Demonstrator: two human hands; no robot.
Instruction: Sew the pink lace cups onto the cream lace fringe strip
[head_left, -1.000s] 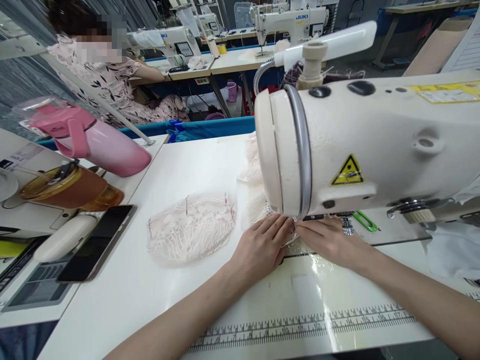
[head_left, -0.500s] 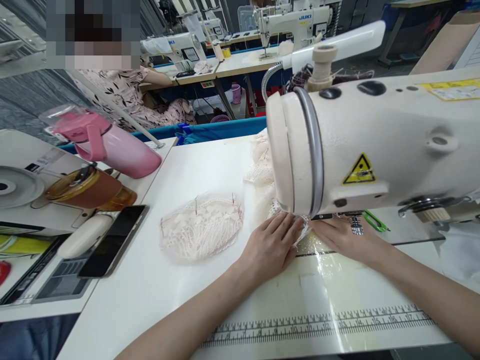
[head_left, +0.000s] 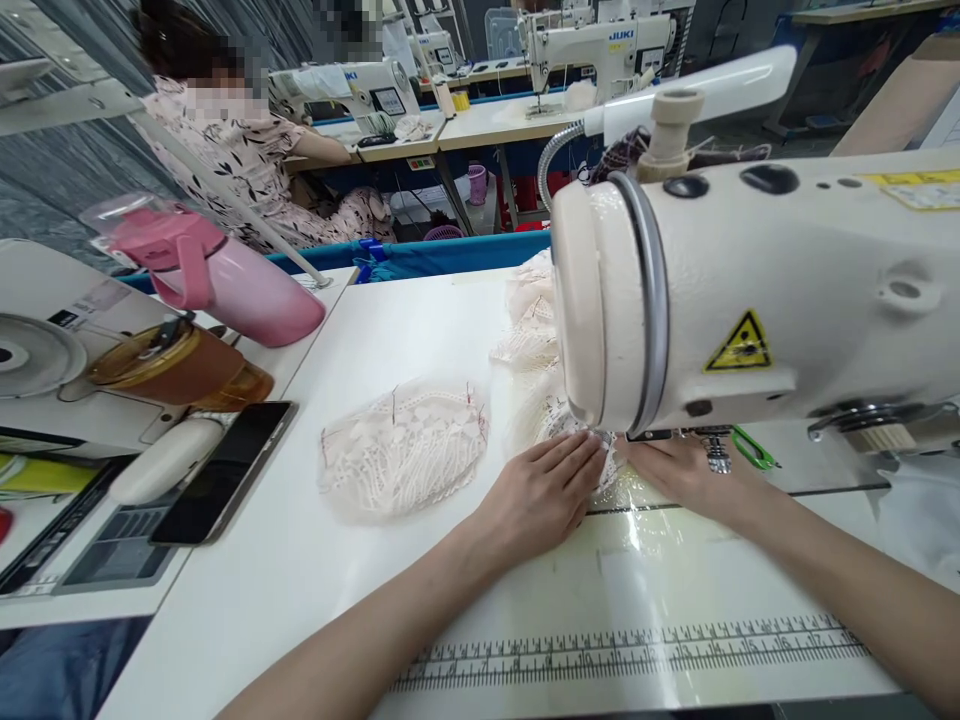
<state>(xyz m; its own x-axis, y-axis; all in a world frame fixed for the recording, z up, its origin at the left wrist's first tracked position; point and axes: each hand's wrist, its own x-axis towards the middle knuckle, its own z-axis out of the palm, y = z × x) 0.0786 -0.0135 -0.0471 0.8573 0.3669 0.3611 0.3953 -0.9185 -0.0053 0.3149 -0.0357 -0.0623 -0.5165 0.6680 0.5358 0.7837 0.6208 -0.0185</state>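
Note:
My left hand (head_left: 551, 490) lies flat at the left of the needle area, fingers stretched together over cream lace fabric (head_left: 551, 415). This fabric bunches up behind the head of the sewing machine (head_left: 720, 300). Under the machine head, my right hand (head_left: 679, 475) reaches in from the right, low over the cloth. Its visible fingers are stretched toward the left hand; their tips are partly hidden by the machine. The needle itself is out of sight. A separate cream lace piece (head_left: 405, 450) with reddish thread marks lies on the white table to the left.
Green thread snips (head_left: 754, 450) lie behind my right hand. At left are a phone (head_left: 225, 475), an amber cup (head_left: 187, 365) and a pink bottle (head_left: 240, 285). A printed ruler (head_left: 600, 655) runs along the front edge. Another person (head_left: 225, 140) sits beyond the table.
The view has shifted slightly, so the machine appears a little farther right. Both hands stay nearly in place at the lace, the left fingers lying straighter. The person beyond has turned their head.

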